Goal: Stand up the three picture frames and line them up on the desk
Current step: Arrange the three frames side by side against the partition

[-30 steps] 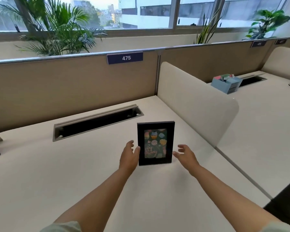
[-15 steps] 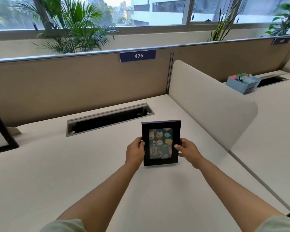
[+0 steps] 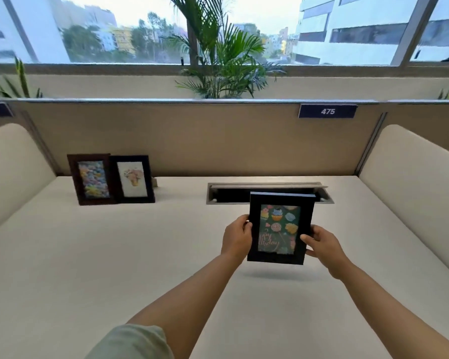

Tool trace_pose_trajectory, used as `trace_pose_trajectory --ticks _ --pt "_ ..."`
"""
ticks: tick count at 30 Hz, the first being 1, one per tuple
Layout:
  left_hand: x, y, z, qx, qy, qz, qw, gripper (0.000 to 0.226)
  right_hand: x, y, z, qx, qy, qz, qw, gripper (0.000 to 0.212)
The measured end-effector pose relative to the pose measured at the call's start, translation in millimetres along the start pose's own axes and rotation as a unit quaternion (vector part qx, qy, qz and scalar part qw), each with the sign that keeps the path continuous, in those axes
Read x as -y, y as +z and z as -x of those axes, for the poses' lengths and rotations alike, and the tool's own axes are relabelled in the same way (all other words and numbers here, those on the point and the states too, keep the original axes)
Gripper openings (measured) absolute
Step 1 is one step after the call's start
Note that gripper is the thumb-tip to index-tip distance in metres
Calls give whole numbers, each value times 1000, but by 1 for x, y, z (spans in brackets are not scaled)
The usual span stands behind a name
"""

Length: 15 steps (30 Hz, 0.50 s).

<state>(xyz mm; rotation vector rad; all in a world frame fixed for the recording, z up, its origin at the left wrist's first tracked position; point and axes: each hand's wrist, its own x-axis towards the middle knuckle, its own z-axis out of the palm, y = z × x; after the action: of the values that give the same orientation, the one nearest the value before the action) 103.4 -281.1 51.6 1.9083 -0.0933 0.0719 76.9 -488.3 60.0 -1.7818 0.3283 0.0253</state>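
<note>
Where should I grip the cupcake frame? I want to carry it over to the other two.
Grip the cupcake frame by its two long side edges, one hand from each side, as the left hand and right hand do. It's upright, and the edges are straight.

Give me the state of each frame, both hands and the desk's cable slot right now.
Brown frame: upright on the desk, far left.
Flower frame: upright, right beside the brown one.
Cupcake frame: lifted off the desk, held upright.
Left hand: gripping the cupcake frame's left edge.
Right hand: gripping its right edge.
Cable slot: lid open.
</note>
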Motion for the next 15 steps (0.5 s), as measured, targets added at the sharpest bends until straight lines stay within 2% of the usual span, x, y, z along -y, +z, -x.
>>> trace_pose_trajectory --ticks 7,15 --pt "32 -114 -5 -64 -22 -8 998 24 36 117 -2 61 -26 4 998 14" --pt "74 -216 -15 -107 -47 -11 993 30 59 230 -16 94 -40 22 994 13"
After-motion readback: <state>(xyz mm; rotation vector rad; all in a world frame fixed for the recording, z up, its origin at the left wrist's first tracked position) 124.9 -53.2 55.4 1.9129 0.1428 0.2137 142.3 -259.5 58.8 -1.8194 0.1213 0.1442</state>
